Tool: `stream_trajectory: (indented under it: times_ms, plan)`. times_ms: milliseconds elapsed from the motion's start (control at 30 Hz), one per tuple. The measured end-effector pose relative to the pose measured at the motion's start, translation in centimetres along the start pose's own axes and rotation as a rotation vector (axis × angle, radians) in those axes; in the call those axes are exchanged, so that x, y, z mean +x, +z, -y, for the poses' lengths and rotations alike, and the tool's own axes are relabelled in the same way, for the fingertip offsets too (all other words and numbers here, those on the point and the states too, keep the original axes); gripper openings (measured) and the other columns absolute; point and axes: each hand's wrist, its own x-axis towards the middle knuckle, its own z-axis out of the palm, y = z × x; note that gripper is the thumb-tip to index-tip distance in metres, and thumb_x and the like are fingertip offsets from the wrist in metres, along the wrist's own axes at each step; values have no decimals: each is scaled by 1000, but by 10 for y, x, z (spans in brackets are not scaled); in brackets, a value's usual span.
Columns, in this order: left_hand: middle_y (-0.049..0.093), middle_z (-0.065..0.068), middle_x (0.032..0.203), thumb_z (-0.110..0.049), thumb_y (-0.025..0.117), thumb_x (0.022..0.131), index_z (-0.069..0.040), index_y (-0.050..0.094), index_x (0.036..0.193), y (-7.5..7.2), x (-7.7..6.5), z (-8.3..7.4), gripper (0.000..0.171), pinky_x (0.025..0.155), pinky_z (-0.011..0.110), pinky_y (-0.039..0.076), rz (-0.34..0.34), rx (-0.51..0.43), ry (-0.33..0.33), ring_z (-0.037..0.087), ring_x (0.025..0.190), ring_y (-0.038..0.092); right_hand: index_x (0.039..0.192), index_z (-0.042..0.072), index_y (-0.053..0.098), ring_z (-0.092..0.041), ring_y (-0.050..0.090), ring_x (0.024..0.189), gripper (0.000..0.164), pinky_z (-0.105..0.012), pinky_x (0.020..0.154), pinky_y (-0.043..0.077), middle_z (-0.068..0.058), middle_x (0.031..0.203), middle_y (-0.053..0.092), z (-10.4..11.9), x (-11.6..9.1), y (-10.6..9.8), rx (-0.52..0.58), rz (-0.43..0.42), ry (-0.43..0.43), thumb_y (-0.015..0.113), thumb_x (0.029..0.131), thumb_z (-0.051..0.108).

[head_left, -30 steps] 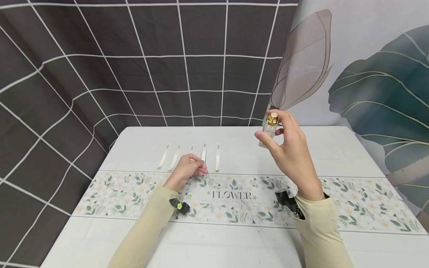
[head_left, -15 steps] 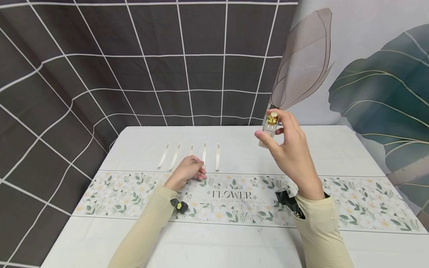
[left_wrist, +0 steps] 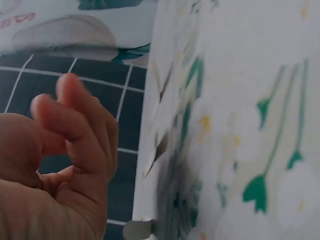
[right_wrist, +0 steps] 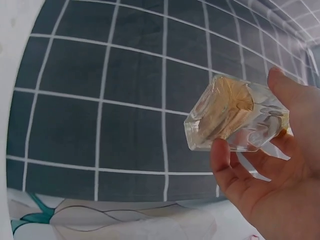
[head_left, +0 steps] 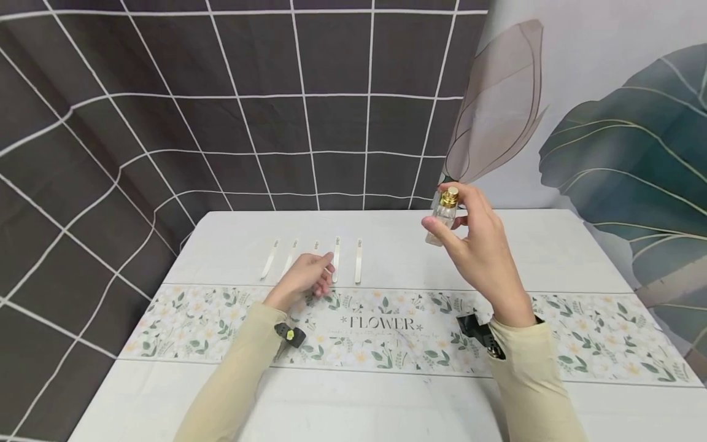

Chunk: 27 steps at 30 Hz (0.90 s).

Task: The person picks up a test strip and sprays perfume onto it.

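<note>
My right hand (head_left: 480, 245) holds a small glass perfume bottle (head_left: 444, 215) with a gold spray neck above the table, thumb on one side and fingers on the other. In the right wrist view the bottle (right_wrist: 235, 115) is tilted and shows pale amber liquid inside. Loosely bent and holding nothing, my left hand (head_left: 302, 276) hovers low over the row of white paper test strips; its fingers (left_wrist: 90, 130) show bare in the left wrist view. It partly hides one strip (head_left: 316, 245). Right at its fingertips lies another strip (head_left: 336, 261), with a further strip (head_left: 358, 261) to the right.
A strip (head_left: 269, 259) lies at the left end of the row, beside one more strip (head_left: 290, 253). The white tablecloth (head_left: 386, 399) has a floral band lettered FLOWER. A dark gridded curtain (head_left: 331, 123) stands behind the table, with a leaf-print cloth (head_left: 596, 184) at the right.
My left hand has drawn a little left, its fingertips loosening and moving off the strip near them. The right hand keeps the perfume bottle in nearly the same place.
</note>
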Motion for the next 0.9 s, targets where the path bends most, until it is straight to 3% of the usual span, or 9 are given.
stream_trajectory:
  times_ms: [200,467,667,900]
  plan:
    - [59,1,59,-32,44,110,6,64,99,10,2,-1,45,39,17,36,96,73,-8,5,40,46,137,3,53,-22,58,95,53,-18,77,44,-12,120,59,-14,0,5,-31,86,-2,76,93,17]
    - [57,1,54,-29,41,111,2,65,89,29,3,-6,45,37,17,32,87,215,-34,5,38,43,139,7,51,-21,60,90,51,-23,72,49,-9,121,60,-35,-9,19,-29,193,20,74,95,23]
    - [56,1,51,-26,40,111,3,63,88,40,6,-13,43,37,16,32,129,228,-56,5,37,43,140,6,50,-22,61,94,52,-28,76,52,-10,126,59,-43,-16,27,-4,221,34,73,96,23]
    - [54,-1,49,-24,46,109,2,62,83,41,9,-10,41,36,16,32,144,196,-50,4,36,41,140,4,50,-22,61,91,55,-41,78,55,-11,126,59,-49,-22,41,9,250,38,75,94,22]
